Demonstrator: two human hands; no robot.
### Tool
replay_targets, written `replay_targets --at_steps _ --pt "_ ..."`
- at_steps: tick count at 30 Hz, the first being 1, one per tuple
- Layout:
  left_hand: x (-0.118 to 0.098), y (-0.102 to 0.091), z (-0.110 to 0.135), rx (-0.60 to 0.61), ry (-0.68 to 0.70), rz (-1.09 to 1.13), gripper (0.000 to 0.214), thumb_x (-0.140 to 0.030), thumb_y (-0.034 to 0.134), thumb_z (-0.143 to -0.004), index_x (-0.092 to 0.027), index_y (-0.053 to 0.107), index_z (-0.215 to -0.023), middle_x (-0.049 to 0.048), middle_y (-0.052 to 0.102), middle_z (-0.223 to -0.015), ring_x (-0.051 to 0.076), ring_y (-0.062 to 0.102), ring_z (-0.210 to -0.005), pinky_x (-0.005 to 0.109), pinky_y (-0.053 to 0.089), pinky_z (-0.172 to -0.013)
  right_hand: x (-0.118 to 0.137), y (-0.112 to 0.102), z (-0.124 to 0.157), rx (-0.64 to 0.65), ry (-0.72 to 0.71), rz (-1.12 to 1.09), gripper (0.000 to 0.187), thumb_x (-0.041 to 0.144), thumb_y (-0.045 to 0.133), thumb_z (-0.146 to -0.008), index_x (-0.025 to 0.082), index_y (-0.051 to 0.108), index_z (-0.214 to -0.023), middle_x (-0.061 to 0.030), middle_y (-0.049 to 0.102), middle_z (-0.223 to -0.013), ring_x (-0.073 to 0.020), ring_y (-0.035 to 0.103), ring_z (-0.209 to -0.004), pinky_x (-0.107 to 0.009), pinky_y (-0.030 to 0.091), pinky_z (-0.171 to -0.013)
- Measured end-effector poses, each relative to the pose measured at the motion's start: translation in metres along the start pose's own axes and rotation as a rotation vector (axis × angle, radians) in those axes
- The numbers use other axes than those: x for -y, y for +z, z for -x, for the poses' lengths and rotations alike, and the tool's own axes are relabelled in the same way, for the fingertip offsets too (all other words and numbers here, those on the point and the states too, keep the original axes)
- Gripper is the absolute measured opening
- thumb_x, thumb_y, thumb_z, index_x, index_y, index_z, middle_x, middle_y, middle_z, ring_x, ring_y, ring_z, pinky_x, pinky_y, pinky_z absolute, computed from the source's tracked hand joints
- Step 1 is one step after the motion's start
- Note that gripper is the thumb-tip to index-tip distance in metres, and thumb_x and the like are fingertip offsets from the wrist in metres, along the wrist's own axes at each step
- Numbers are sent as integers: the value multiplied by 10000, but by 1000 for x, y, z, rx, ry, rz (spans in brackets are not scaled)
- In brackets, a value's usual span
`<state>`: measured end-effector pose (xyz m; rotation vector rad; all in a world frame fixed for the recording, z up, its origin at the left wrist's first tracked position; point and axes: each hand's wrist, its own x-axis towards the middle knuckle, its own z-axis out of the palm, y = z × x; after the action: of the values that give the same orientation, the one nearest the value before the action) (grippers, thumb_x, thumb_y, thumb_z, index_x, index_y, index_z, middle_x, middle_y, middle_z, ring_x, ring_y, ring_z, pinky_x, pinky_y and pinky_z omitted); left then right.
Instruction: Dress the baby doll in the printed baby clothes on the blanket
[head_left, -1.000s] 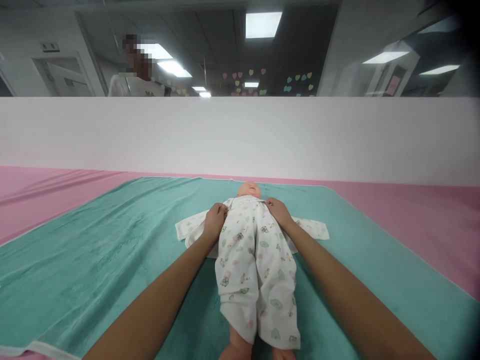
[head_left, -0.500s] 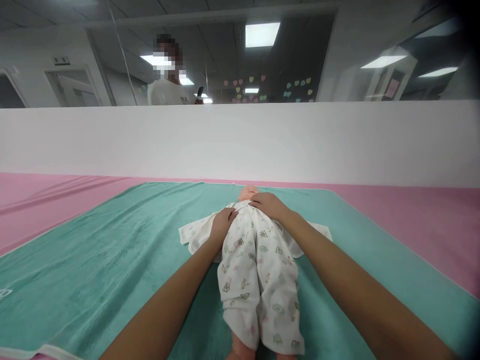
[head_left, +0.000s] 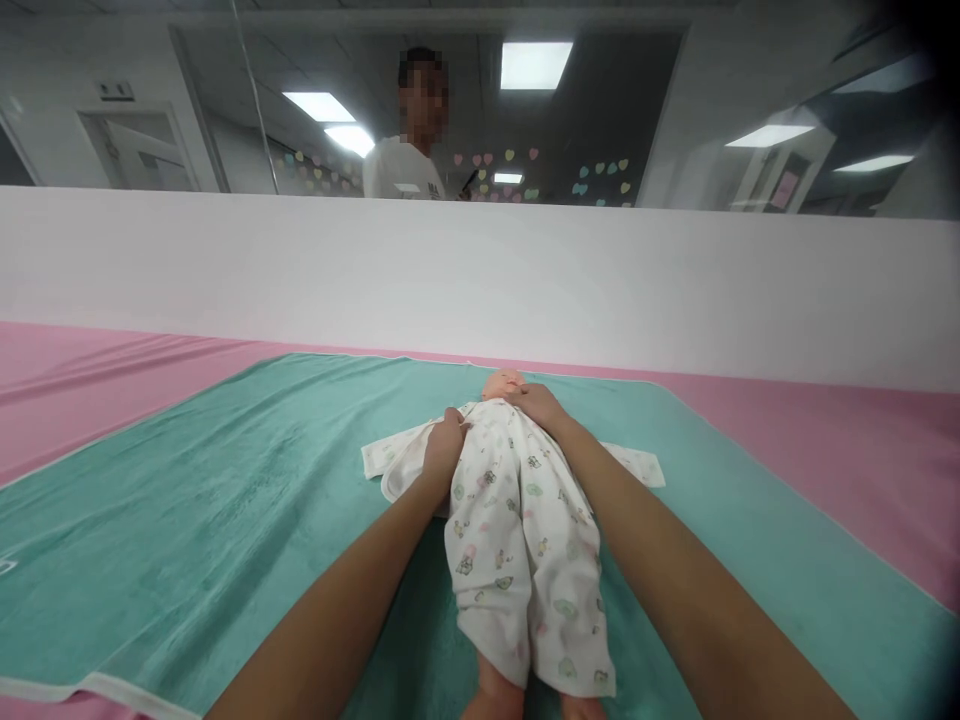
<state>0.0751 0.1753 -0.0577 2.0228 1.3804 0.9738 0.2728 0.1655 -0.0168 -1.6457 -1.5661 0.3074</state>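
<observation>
A baby doll (head_left: 504, 382) lies on its back, head away from me and bare feet towards me. White printed baby trousers (head_left: 491, 500) cover its legs and reach high up its body. A white baby shirt (head_left: 634, 465) lies under it, sleeves spread to both sides. My left hand (head_left: 448, 442) is closed on the trousers' upper left edge, fingers curled. Close to the doll's chin, my right hand (head_left: 541, 407) has its fingers bent over the upper right edge of the trousers. Its fingertips are partly hidden.
A green towel (head_left: 225, 500) with wrinkles lies beneath the doll, over a pink sheet (head_left: 810, 440). Behind stands a low white wall (head_left: 480, 280) with glass above it. A person (head_left: 405, 165) with a dark device shows in the glass.
My left fingers have curled in more at the trousers' edge. My right hand has shifted slightly, and more of the doll's head shows. The person in the glass has moved right.
</observation>
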Motion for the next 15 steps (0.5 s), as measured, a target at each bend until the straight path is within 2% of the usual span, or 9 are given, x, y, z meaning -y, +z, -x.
replay_targets --at_steps 4,7,11,15 --pt "-2 -4 7 33 -43 55 242 -279 336 -842 -199 525 -714 63 605 -655 201 515 -570 300 339 -566 -12 -4 26 -134 42 62 274 460 499 -707 194 542 -654 10 573 -668 -149 490 -636 -252 332 -569" --pt "-4 -10 10 65 -30 58 184 -213 408 -773 -193 500 -616 63 593 -632 210 511 -603 306 336 -584 -21 -12 50 -178 42 98 247 433 451 -749 207 526 -680 13 558 -659 -147 465 -628 -258 315 -583" --pt "-8 -20 15 164 4 89 127 -151 479 -673 -182 522 -558 64 618 -667 215 536 -670 298 359 -603 -27 -25 72 -82 47 121 296 422 408 -788 212 465 -588 1 528 -590 -154 430 -580 -271 286 -561" --pt "-14 -26 23 302 -44 255 74 -219 539 -672 -179 598 -691 64 651 -715 207 571 -667 282 408 -568 -29 -35 79 23 86 66 310 395 460 -752 203 425 -511 3 504 -531 -133 405 -504 -264 281 -503"
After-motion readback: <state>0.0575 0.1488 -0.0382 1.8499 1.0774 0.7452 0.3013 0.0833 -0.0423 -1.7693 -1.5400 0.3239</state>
